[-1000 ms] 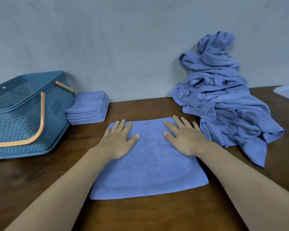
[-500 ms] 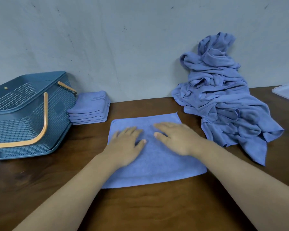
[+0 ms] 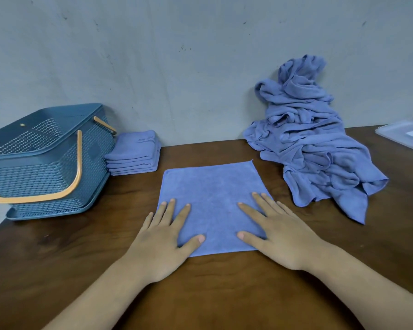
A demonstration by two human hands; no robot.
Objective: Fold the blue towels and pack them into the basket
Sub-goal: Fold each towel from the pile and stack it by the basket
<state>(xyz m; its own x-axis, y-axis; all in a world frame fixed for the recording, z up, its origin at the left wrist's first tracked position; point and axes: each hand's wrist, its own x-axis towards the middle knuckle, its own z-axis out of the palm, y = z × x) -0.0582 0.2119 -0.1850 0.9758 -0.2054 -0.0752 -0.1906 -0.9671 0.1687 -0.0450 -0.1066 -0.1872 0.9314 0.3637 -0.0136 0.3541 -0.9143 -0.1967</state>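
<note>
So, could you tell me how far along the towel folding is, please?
Done: a stack of folded towels sits beside the basket, not packed. In hand: the left hand and right hand press one spread towel flat. Left: the crumpled towel pile, then packing.

The dark wooden table [image 3: 57, 258] bore a blue basket [image 3: 45, 163] at left, a folded towel stack [image 3: 132, 153] touching it, 1 flat towel [image 3: 212, 198], a crumpled towel heap [image 3: 315, 151] and a clear lid [image 3: 405, 136].
</note>
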